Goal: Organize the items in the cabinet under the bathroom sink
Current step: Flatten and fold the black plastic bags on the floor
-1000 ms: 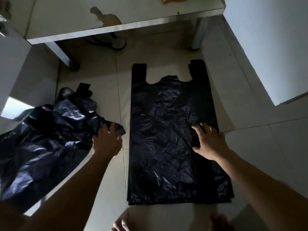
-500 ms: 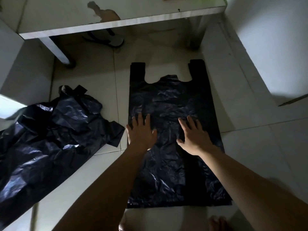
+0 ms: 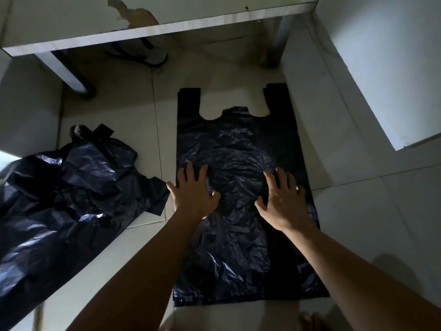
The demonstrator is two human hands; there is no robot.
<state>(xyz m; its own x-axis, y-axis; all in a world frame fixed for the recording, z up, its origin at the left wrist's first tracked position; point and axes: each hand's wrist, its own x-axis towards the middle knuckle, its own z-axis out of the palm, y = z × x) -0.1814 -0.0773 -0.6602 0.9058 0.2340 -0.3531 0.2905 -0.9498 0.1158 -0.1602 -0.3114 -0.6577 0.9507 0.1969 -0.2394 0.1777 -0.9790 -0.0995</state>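
While both bare forearms reached up from the bottom of the frame, a few bare toes (image 3: 307, 318) showed dimly at the lower edge, just below the sealed end of a flat black plastic bag (image 3: 238, 247) of crinkled, shiny film. The bag lay spread on the pale tiled floor (image 3: 381, 223) in the centre of the frame, its length running toward the top.

The left hand (image 3: 193, 197) lay palm down at the bag's left edge, about halfway along it. Its fingers were straight and spread wide, and the little finger reached past the edge over the floor. The right hand (image 3: 281, 201) lay palm down in the same way toward the bag's right edge, fingers fanned and thumb pointing inward. Both hands pressed flat on the plastic, with a band of wrinkled film between them.

At the left of the frame, just beside the left hand, a heap of crumpled black plastic bags (image 3: 59, 199) sprawled across the floor to the lower left corner.

Beyond the hands, the flat bag's left handle (image 3: 188, 101) and right handle (image 3: 276, 96) lay straight, pointing at the top of the frame, with a rounded cut-out between them. Farther off stood a left metal leg (image 3: 69, 72) and a right metal leg (image 3: 276, 41). Between them a pale sandal with dark straps (image 3: 143, 53) rested on the floor in shadow. Across the top of the frame ran a white tabletop (image 3: 191, 13) with a chipped brown patch. A white panel (image 3: 381, 68) filled the upper right.
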